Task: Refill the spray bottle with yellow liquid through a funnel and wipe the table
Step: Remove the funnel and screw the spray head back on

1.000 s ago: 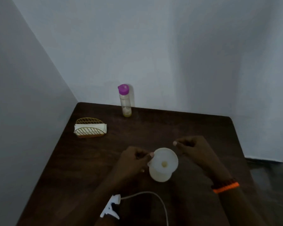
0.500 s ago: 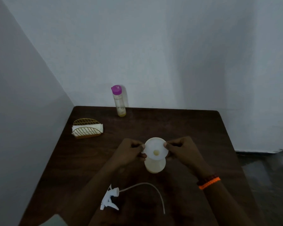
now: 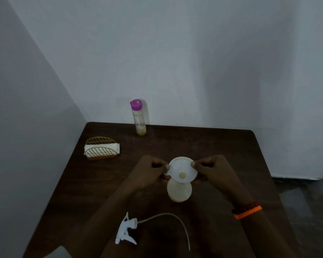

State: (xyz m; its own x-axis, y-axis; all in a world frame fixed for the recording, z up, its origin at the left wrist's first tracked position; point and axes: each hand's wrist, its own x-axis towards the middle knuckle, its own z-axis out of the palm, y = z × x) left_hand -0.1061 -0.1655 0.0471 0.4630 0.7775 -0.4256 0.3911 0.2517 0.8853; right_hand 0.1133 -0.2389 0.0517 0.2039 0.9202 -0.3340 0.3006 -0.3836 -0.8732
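A white funnel (image 3: 183, 170) sits upright in the neck of the pale spray bottle (image 3: 179, 192) at the middle of the dark table (image 3: 222, 149). My left hand (image 3: 149, 172) pinches the funnel's left rim and my right hand (image 3: 213, 170) pinches its right rim. The bottle's white trigger sprayer head (image 3: 126, 229) lies on the table near me, its long tube curving to the right. A clear bottle with a purple cap (image 3: 138, 118) and a little yellow liquid at its bottom stands at the table's far edge.
A gold wire holder with white napkins (image 3: 101, 148) sits at the table's far left. Walls close in on the left and behind. An orange band circles my right wrist. A pale object corner shows at the lower left edge.
My right hand has closed in on the funnel's right rim, so both hands now pinch it. The funnel has come upright over the bottle neck.
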